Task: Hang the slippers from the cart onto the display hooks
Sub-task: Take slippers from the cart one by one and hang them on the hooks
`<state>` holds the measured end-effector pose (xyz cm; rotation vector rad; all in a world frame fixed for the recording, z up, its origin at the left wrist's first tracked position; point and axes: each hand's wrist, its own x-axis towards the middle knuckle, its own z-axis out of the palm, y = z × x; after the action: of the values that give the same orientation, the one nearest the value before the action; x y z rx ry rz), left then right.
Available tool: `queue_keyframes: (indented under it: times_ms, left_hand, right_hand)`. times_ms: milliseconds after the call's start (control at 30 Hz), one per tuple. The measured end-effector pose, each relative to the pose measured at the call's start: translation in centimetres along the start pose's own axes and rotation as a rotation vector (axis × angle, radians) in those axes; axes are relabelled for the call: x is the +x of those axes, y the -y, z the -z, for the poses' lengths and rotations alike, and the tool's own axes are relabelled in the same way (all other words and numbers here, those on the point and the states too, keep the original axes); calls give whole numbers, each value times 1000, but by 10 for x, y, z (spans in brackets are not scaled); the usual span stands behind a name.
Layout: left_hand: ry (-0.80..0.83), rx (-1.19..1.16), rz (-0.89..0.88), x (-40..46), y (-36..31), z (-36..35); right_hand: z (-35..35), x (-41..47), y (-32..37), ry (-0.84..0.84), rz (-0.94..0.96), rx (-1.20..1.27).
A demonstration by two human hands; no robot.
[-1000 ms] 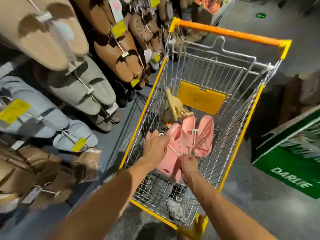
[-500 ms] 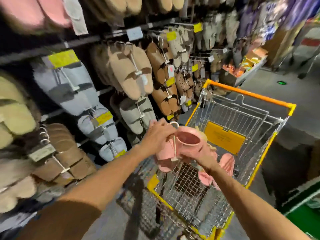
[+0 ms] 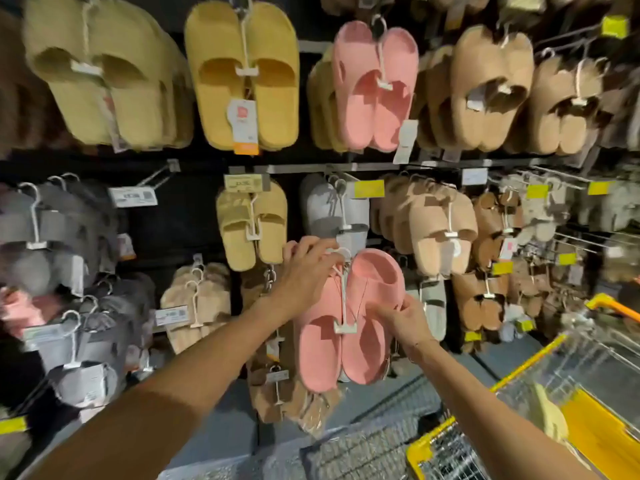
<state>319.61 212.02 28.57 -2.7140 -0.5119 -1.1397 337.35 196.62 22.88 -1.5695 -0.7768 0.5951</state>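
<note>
I hold a pair of pink slippers (image 3: 349, 327) on a white plastic hanger up in front of the display wall. My left hand (image 3: 304, 271) grips the top of the pair at the hanger's hook. The right slipper's side is pinched by my right hand (image 3: 407, 318). The pair hangs just below a grey pair (image 3: 332, 209) on its hook. A matching pink pair (image 3: 375, 88) hangs in the top row. The yellow-rimmed wire cart (image 3: 540, 393) is at the lower right, with a pale yellow slipper (image 3: 550, 414) inside.
Rows of hooks carry yellow slippers (image 3: 242, 74), tan fuzzy slippers (image 3: 491, 88), grey pairs (image 3: 45, 233) and brown ones. A bare hook with a price tag (image 3: 133, 195) sticks out at the middle left. Grey floor shows below the wall.
The pink pair has been lifted out of the cart and raised to the display wall. My view has swung up and left from the cart to the hooks.
</note>
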Motion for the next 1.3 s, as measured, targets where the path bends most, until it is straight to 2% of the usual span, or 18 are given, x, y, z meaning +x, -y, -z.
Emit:
queue_keyframes:
  times_ms: [67,100,233,300,333,400,533,633,867,933,1067,1300]
  left_hand:
    - [1,0,263,-31,33,17]
    - [0,-91,431,-49,48,25]
    - [-81,-884,1185,-111,83,52]
    - [83,-1160,1429,-143,92,61]
    - [173,-1189,1476,-158,96,67]
    - [217,-1176,1495,-188,113,69]
    - [57,-1208,1436,-209,147,85]
    - [-61,-1116,1385,-201,170,105]
    - [-319,-1071,1421,-187,235,127]
    - [-362,-1088,1413,-187,251,127]
    - [-401,-1125,1385,-191,289,118]
    - [-302,-1127,1317,-185,359,99]
  right_hand:
    - [-39,6,12,53,23,-1]
    - [-58,10,15,80,40,13]
    - [-132,13,27,191,52,36]
    - [-163,11,26,251,35,44]
    - [-178,10,27,274,27,28]
    - [-202,9,24,316,10,-8]
    - [-239,17,23,365,10,-45]
    - [-262,25,36,414,-13,-49]
    - [-324,40,90,450,-29,-74]
    - [-345,54,94,486,-92,-106]
    - [-380,78,91,581,-151,-201]
    - [-417,117,79,518,-71,-168]
